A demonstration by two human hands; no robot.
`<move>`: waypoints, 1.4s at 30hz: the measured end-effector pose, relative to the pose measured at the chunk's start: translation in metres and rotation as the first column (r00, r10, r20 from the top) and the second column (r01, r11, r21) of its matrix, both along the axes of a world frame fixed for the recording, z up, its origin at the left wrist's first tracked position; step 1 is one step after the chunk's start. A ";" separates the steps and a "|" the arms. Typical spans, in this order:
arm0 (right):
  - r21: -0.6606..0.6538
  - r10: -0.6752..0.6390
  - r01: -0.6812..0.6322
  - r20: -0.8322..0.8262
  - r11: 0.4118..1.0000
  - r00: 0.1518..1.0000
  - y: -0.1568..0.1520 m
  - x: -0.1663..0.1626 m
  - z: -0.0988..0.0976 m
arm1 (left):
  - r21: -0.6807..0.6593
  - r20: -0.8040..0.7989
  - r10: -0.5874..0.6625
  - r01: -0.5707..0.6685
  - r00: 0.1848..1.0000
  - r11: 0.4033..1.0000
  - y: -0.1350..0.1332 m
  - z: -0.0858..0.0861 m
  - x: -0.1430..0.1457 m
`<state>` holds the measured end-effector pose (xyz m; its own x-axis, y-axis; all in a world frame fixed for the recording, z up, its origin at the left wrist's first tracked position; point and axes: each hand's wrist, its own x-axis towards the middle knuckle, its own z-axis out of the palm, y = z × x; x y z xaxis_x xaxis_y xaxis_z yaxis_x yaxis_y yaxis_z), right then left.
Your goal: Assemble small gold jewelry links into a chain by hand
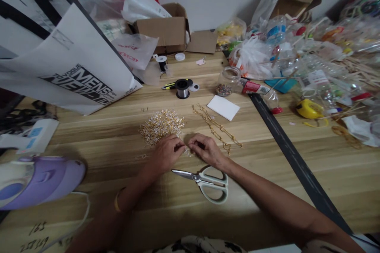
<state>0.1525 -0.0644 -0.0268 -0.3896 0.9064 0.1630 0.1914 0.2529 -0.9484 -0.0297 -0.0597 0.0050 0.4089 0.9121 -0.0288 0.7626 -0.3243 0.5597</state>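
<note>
My left hand (166,153) and my right hand (206,149) meet at the middle of the wooden table (267,166), fingers pinched together on a tiny piece I cannot make out. Just beyond the left hand lies a heap of small gold and clear beaded pieces (162,125). Two gold chains (216,128) stretch away from the right hand. White-handled scissors (204,180) lie shut below my hands, blades pointing left.
A spool of wire (183,88), a bead jar (227,82), a white card (223,107) and a glue tube (252,87) lie farther back. A large white bag (74,67) and cardboard box (166,29) stand behind; a purple iron (38,180) sits left; plastic clutter fills the right.
</note>
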 end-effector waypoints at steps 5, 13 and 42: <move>0.002 0.000 0.000 0.009 1.000 1.000 0.000 0.000 -0.001 | 0.081 -0.061 0.003 0.002 0.998 0.997 -0.006 0.002 0.001; 0.030 0.000 0.000 0.008 1.000 1.000 0.001 0.000 -0.001 | 0.118 -0.172 -0.034 0.055 0.984 0.992 -0.007 0.005 0.004; 0.057 0.019 -0.019 0.001 0.998 1.000 0.001 0.000 -0.002 | 0.022 -0.035 -0.065 0.066 0.997 0.998 -0.006 -0.007 0.002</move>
